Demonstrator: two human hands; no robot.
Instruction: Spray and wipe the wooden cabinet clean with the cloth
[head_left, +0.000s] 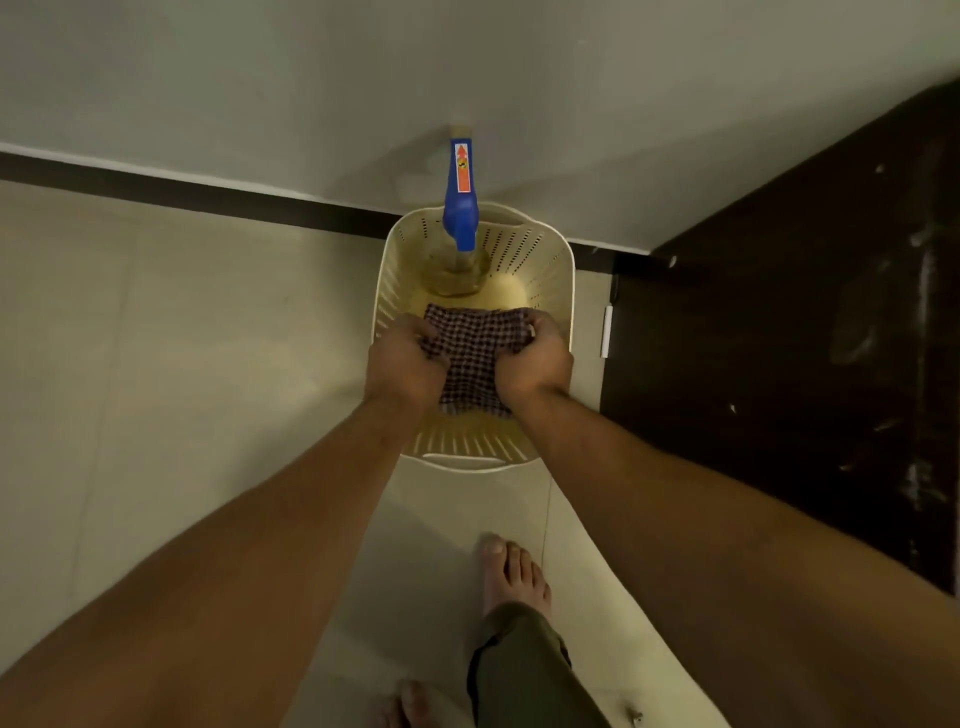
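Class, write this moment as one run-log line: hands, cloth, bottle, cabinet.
left hand: grips cloth | right hand: grips cloth | cloth: inside basket rim | bottle: in basket, untouched | cabinet: right of basket

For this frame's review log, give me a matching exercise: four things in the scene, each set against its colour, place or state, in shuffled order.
Things:
1. cloth
2. spray bottle
3. basket
4. wooden cabinet

Descriptions:
A. dark, at the right
B. cream, perforated, on the floor
C. blue-topped, standing in the basket
D. checked, gripped by the left hand and the right hand

Pairs: 1-D, 2-C, 3-B, 4-A
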